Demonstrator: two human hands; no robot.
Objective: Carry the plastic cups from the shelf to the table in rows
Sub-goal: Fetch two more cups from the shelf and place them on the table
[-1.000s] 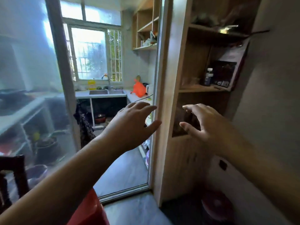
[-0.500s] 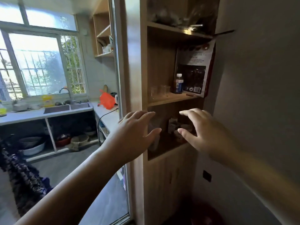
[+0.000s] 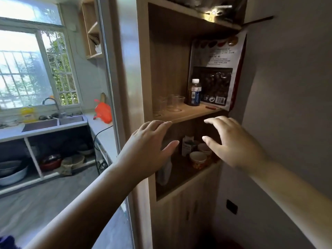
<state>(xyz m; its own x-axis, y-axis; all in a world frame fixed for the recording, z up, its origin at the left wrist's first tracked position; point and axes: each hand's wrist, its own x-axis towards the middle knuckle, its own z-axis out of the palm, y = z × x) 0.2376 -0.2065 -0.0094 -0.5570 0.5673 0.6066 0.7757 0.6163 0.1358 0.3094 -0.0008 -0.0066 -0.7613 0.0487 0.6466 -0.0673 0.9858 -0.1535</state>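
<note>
The clear plastic cups (image 3: 172, 104) stand upright on the shelf (image 3: 190, 113) at centre frame, just above the nearer left hand (image 3: 149, 151), whose empty fingers (image 3: 162, 124), like the right hand (image 3: 233, 142), are apart.

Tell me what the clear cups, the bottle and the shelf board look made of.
Clear cups: likely thin transparent plastic; the wood shows through them. Bottle: clear plastic by its look, dark contents, white cap, blue label. Shelf board: wood or wood-grain laminate, matte; which one is unclear.
</note>
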